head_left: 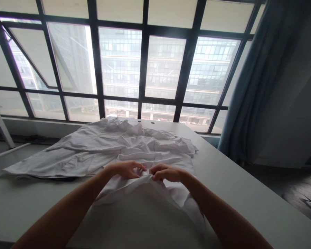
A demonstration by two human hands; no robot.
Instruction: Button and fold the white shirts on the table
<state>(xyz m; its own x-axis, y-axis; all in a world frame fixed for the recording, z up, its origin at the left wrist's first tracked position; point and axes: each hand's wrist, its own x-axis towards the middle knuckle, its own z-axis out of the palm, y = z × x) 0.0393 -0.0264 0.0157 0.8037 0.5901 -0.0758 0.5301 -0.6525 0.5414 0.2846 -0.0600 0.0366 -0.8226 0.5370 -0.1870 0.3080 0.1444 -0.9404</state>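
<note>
A wrinkled white garment (134,147) lies spread over the white table, with its near part lifted towards me. I cannot tell whether it is a shirt or a coat. My left hand (128,169) is closed on the raised edge of the cloth, thumb and fingers pinching it. Close beside it on the right, my right hand (167,172) pinches the same edge, its fingers curled. A small gap separates the two hands. From the pinched edge the cloth hangs down in front of me. Its lower part is in shadow, and my forearms cover some of its sides.
The white table (223,173) reaches towards a large black-framed window (120,62). One window pane (32,55) at the upper left is tilted open. A blue-grey curtain (251,103) hangs at the right. Part of a white metal frame (2,128) stands at the left.
</note>
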